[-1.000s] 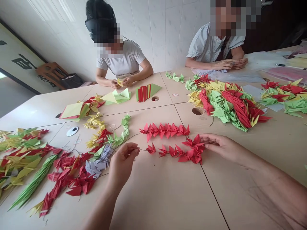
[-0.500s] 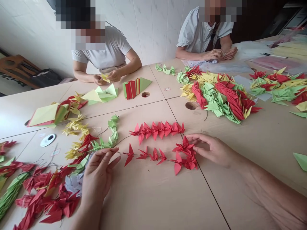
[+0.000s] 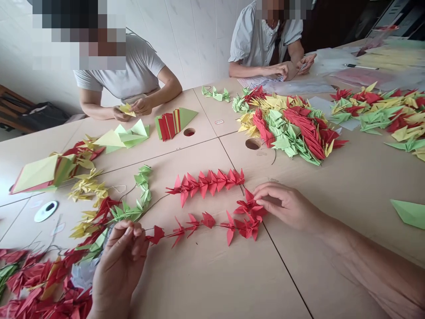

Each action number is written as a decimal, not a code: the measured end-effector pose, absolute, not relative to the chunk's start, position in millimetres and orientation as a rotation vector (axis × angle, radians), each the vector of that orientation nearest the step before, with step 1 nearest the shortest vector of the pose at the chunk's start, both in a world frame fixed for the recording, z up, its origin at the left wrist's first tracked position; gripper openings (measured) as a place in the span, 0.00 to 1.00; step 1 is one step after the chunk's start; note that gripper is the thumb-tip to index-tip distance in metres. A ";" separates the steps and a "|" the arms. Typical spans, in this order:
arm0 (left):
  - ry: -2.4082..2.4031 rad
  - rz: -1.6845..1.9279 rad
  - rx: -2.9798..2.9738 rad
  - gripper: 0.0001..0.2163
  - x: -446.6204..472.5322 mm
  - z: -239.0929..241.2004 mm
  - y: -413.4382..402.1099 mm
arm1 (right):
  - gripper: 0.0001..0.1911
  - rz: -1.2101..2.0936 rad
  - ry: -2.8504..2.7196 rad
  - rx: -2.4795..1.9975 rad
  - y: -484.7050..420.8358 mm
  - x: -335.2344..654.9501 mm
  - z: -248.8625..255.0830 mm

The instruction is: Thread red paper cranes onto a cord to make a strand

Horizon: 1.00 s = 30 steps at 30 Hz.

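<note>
My left hand [image 3: 121, 254] pinches the dark string at the near end of a strand of red folded paper cranes [image 3: 193, 225]. Its fingers are closed, with one red crane just beside the fingertips. On the right, the strand curls into a tight bunch of red cranes [image 3: 250, 223]. The thumb and fingertips of my right hand [image 3: 288, 206] are closed on a crane at the upper edge of this bunch. Behind it lies a packed row of red cranes [image 3: 209, 183] with string trailing left. A green crane garland [image 3: 142, 188] curves beyond my left hand.
Heaped red cranes [image 3: 43, 279] lie at the lower left, yellow cranes [image 3: 88, 186] above them. A large mixed pile [image 3: 288, 122] sits at the back right. The table [image 3: 206, 283] has round holes. Across it, one person folds yellow paper [image 3: 127, 110]; another handles something thin.
The view has shifted, so the scene sits further left. My left hand has drawn back slightly, and the loose cranes sit differently along the string. The person at back right has spread their hands apart.
</note>
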State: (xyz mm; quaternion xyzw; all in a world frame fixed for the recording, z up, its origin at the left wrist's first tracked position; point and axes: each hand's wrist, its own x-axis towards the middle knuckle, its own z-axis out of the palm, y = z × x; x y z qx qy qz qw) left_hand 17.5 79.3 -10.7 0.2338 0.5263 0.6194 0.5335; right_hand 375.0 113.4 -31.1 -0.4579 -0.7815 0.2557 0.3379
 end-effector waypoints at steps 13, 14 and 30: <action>1.756 1.821 0.921 0.09 19.4 -8.2 77.6 | 0.05 0.561 -1.856 -1.302 118.6 386.7 -30.8; 1.769 1.833 0.907 0.09 19.8 -7.3 78.5 | 0.05 0.560 -1.862 -1.309 119.8 388.1 -30.5; 2.076 1.333 1.224 0.14 20.6 -22.3 71.7 | 0.06 0.640 -1.879 -1.414 123.8 395.7 -37.5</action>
